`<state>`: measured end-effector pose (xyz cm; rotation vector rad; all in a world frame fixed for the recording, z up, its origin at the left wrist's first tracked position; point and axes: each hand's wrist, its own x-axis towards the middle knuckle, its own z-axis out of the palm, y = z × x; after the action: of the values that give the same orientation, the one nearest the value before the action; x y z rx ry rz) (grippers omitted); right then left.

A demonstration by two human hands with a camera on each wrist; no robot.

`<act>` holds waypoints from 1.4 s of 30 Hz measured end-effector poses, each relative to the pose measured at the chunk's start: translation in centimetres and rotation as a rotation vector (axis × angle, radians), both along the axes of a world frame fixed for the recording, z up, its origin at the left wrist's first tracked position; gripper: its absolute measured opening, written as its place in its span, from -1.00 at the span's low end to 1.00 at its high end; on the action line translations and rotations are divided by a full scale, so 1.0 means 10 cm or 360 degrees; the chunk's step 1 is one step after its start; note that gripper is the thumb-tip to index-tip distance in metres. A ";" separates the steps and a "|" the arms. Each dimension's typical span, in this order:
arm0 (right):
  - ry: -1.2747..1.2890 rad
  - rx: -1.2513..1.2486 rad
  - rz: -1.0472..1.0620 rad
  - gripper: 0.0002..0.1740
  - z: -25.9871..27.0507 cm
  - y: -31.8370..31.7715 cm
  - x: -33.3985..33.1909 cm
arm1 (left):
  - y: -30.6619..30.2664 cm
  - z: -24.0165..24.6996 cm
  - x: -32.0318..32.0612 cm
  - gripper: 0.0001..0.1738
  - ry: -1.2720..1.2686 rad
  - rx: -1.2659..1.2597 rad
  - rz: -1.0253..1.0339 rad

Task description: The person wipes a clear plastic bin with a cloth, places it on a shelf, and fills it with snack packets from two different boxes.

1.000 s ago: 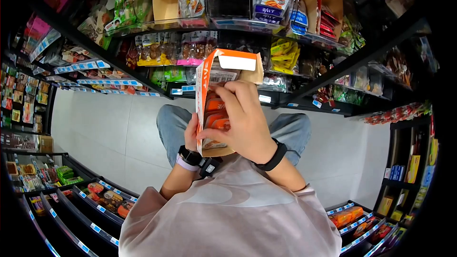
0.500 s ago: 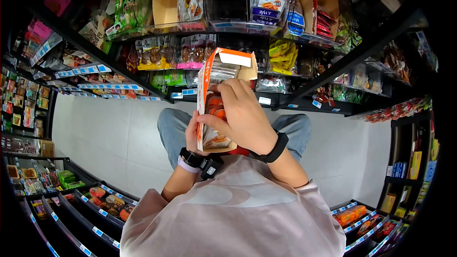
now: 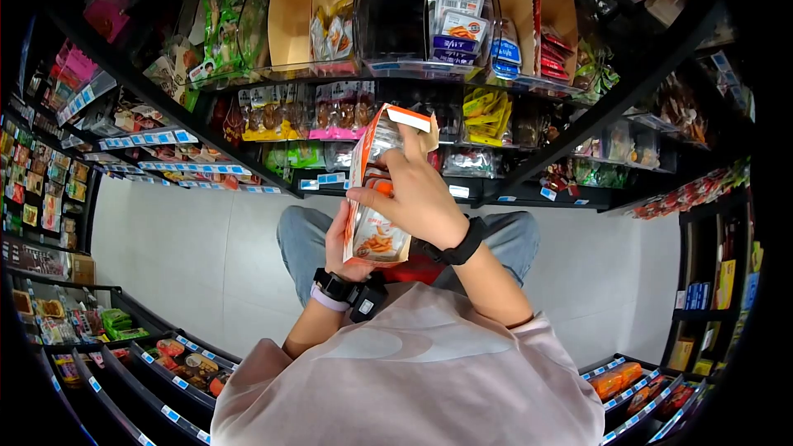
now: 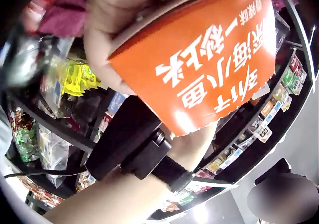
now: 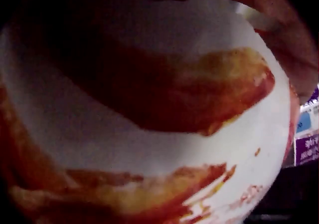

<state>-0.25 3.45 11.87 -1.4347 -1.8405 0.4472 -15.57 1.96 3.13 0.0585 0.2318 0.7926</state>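
An orange and white cardboard box (image 3: 358,169), open on top, is held above the lap with several flat snack packets (image 3: 378,235) standing in it. My left hand (image 3: 336,244) grips its left side from below; in the left wrist view the orange printed panel (image 4: 214,59) covers part of that hand. Over the box's open top lies my right hand (image 3: 423,198). Its index finger stretches to the far end and its thumb lies along the left rim, while the other fingers are largely hidden. A printed packet (image 5: 149,84) fills the right wrist view.
Ahead stands a shelf with upright cartons (image 3: 291,21) of snack packets and hanging yellow bags (image 3: 487,116). Dark slanted shelf frames flank the knees (image 3: 307,235). More racks with orange packs (image 3: 618,380) stand behind on both sides. Grey floor (image 3: 186,239) shows around the legs.
The box has tilted and its far end has lowered slightly. My right index finger has reached out to the far end, and the near packet shows more of its front.
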 end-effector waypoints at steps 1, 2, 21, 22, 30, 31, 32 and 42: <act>-0.0021 0.0026 -0.0015 -0.35 -0.01 0.00 0.00 | 0.01 0.01 0.01 -0.41 -0.0005 0.0001 0.0002; -0.0025 0.0025 -0.0013 -0.35 -0.02 0.01 0.00 | 0.01 0.01 0.02 -0.40 0.0039 -0.0040 0.0022; -0.0014 0.0049 0.0003 -0.40 -0.13 0.00 -0.05 | -0.01 -0.06 -0.04 -0.46 0.0062 0.0024 0.0032; -0.0029 0.0071 -0.0002 -0.40 -0.14 0.00 -0.05 | -0.01 -0.07 -0.04 -0.46 0.0061 0.0024 0.0033; 0.0172 -0.0076 0.0096 -0.46 -0.04 0.05 0.04 | 0.02 -0.20 -0.08 -0.45 0.0082 0.0042 0.0019; 0.0230 -0.0124 0.0108 -0.47 -0.04 0.06 0.05 | 0.02 -0.22 -0.09 -0.45 0.0080 0.0042 0.0021; 0.0229 -0.0124 0.0110 -0.47 -0.04 0.06 0.05 | 0.02 -0.23 -0.10 -0.44 0.0089 0.0061 0.0022; 0.0223 -0.0203 0.0085 -0.29 -0.03 0.05 0.06 | 0.02 -0.15 -0.09 -0.44 0.0067 0.0106 0.0025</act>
<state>0.38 3.90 11.61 -1.4028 -1.7678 0.6857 -16.42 2.13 1.61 0.1362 0.2457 0.8151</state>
